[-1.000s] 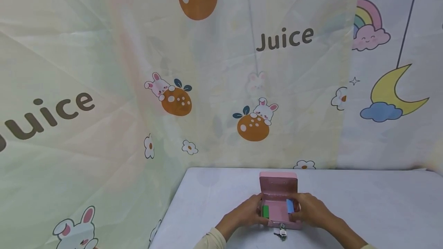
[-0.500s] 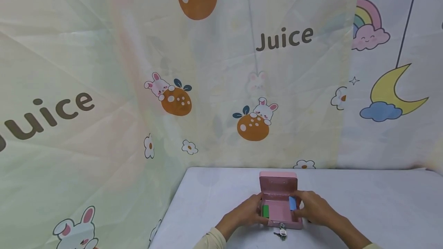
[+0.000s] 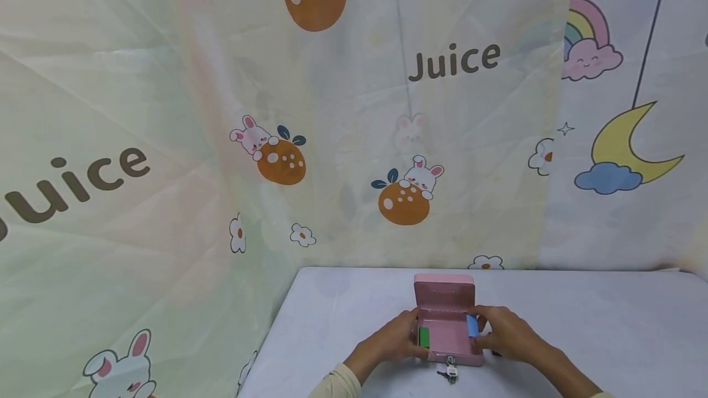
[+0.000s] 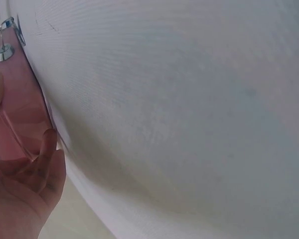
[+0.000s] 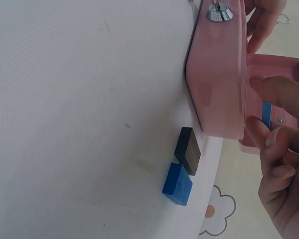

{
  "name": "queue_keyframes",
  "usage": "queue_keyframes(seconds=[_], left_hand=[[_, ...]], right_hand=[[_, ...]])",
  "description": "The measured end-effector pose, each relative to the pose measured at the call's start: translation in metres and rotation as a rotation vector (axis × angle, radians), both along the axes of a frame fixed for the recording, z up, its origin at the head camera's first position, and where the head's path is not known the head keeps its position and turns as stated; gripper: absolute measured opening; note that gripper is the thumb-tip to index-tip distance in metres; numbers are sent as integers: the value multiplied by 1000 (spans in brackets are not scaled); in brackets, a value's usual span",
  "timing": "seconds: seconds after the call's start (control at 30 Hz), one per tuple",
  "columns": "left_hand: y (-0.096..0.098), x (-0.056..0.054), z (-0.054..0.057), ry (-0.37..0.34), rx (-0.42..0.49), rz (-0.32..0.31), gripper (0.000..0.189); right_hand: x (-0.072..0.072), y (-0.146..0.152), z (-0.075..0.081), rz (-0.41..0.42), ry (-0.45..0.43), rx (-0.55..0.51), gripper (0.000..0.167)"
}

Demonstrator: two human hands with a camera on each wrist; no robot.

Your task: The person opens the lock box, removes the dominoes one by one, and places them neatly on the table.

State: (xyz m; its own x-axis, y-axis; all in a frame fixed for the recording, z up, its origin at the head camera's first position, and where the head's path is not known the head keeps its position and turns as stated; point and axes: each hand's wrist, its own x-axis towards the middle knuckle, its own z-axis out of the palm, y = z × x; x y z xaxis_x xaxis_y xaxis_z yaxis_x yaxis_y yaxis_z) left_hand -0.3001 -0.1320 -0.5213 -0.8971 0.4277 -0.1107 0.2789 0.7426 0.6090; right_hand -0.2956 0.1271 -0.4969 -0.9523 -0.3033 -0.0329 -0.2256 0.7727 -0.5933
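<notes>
A pink metal box [image 3: 447, 338] stands with its lid [image 3: 445, 295] raised. At its left side, my left hand [image 3: 394, 338] grips the box, thumb near the front corner and fingers along the outer wall. A green block [image 3: 424, 337] stands inside by that left wall. My right hand [image 3: 506, 333] pinches a light blue block [image 3: 472, 325] between thumb and finger, right at the inner right wall. In the right wrist view a blue strip of it [image 5: 266, 113] shows between the fingertips. Keys [image 3: 451, 372] hang at the front lock [image 5: 219, 12].
Just right of the box, a dark block [image 5: 188, 151] and a darker blue block [image 5: 177, 184] lie together on the white table [image 3: 354, 300]; the right hand mostly covers them in the head view. A printed cloth [image 3: 343, 109] hangs behind the table.
My right hand has shifted a little to the right, carrying the light blue block from the box's floor area to the right wall. The left hand and box stay put.
</notes>
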Motion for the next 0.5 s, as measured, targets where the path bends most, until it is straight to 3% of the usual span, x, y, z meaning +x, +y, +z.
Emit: queue_keyframes(seconds=[0.5], left_hand=[[0, 2, 2, -3, -7, 17, 88]], right_hand=[[0, 11, 0, -11, -13, 6, 57]])
